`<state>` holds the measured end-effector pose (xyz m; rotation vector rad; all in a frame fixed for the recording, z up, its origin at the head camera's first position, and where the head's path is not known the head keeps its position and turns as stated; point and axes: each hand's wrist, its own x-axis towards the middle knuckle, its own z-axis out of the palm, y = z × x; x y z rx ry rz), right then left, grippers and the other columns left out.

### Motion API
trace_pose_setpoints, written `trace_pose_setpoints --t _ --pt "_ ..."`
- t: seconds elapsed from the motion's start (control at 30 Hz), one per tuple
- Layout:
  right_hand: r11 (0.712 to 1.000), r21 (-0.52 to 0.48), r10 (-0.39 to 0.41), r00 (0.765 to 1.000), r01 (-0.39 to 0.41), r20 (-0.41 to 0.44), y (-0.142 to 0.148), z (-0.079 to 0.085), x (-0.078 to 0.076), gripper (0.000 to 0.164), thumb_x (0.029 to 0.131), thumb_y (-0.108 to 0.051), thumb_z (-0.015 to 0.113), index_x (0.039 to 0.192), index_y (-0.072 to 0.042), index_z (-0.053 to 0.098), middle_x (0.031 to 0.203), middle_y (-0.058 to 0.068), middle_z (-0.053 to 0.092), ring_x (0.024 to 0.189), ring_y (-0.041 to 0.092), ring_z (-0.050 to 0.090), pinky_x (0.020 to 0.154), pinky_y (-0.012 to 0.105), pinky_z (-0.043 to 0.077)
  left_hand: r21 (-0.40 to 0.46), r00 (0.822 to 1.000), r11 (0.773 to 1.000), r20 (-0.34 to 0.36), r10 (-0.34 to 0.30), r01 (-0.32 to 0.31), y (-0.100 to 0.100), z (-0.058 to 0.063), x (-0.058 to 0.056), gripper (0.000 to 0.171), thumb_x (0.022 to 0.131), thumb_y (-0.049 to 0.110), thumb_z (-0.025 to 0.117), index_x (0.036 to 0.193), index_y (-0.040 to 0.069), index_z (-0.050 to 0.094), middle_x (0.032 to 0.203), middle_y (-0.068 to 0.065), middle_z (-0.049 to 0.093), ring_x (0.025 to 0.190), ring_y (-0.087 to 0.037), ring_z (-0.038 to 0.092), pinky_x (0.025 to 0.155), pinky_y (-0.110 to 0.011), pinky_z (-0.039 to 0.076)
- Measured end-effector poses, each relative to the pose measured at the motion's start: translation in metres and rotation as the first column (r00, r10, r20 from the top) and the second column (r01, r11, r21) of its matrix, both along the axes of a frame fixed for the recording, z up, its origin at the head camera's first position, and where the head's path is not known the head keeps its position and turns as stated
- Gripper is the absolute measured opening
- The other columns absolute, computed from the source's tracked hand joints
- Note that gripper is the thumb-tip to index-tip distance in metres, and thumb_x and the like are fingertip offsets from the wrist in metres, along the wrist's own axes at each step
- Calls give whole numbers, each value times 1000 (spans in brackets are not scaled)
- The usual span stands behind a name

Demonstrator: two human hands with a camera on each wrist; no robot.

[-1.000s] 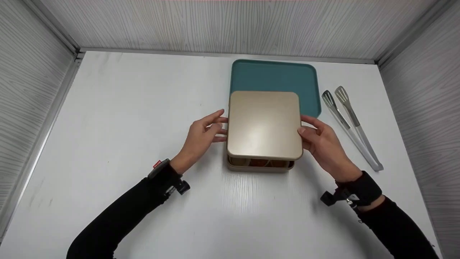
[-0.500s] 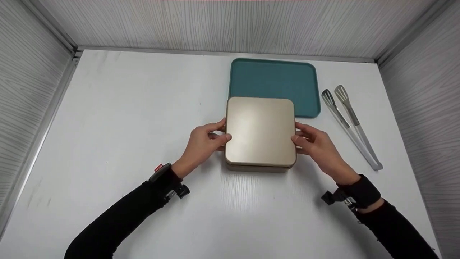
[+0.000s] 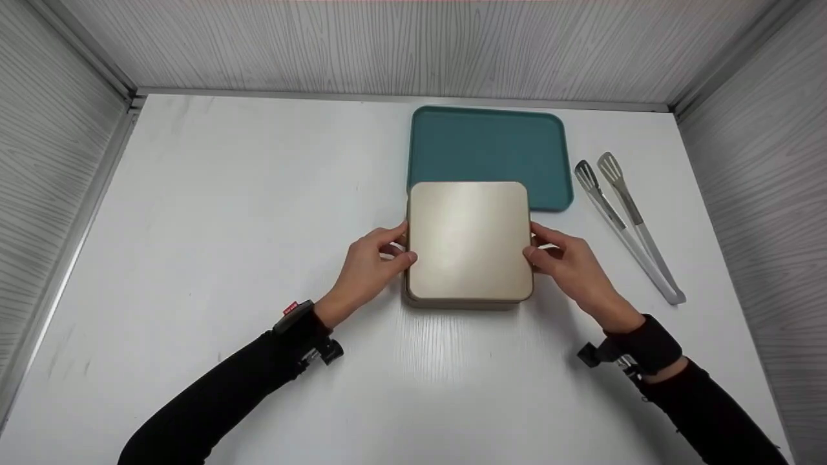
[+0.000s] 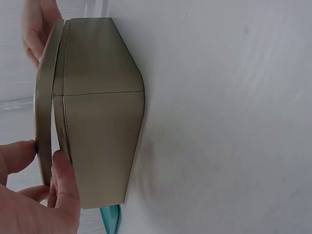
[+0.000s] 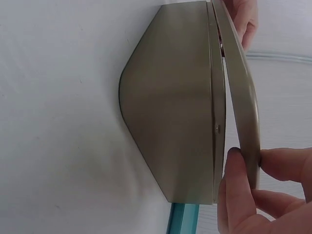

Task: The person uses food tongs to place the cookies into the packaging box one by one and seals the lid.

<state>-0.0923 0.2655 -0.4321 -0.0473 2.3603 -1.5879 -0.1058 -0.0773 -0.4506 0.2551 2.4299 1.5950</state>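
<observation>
A square gold tin point(image 4: 97, 136) stands on the white table, its flat lid point(image 3: 470, 242) lying over the top. In both wrist views a narrow wedge-shaped gap shows between lid and tin, wider toward the back. My left hand point(image 3: 371, 268) pinches the lid's left edge, thumb on top and fingers beneath the rim. On the opposite side my right hand point(image 3: 575, 268) pinches the lid's right edge the same way. The inside of the tin is hidden under the lid.
Behind the tin lies a teal tray point(image 3: 484, 145), its front part covered by the tin in the head view. Metal tongs point(image 3: 630, 229) with slotted ends lie to the right. Wood-grain panels point(image 3: 400, 45) border the table at the back and sides.
Both hands have brought the lid down and toward the front over the tin. The opening visible along the front a second ago is now covered. Tray and tongs stay put.
</observation>
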Motion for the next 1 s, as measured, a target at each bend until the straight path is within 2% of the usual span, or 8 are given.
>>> trace_pose_setpoints --t 0.3,0.57,0.73,1.0 --pt "999 47 9 1000 -8 -25 -3 -3 -1 57 104 -15 64 156 -1 44 119 20 58 99 10 68 88 21 56 26 1000 999 2 31 -31 2 -3 2 58 96 12 71 151 6 52 127 -10 62 114 -21 63 98 -35 55" --pt "998 66 17 1000 -16 -19 -2 -6 -2 57 105 -17 64 156 -2 44 118 19 60 100 9 69 88 21 56 37 998 998 38 43 -45 3 -5 3 59 97 9 71 152 4 50 130 -11 61 115 -22 65 98 -31 55" --pt "998 52 20 1000 -20 11 -1 -8 -2 58 105 -21 63 157 -5 43 120 19 61 104 10 70 90 21 55 40 998 998 25 57 -58 4 -7 3 58 96 7 72 150 1 51 130 -13 61 112 -22 65 96 -30 55" --pt "998 65 16 1000 -17 6 -1 -10 -2 56 105 -22 63 156 -5 45 117 18 63 104 9 70 90 21 55 40 998 997 8 70 -70 5 -9 4 57 94 4 74 148 -1 55 130 -13 62 109 -23 67 94 -31 57"
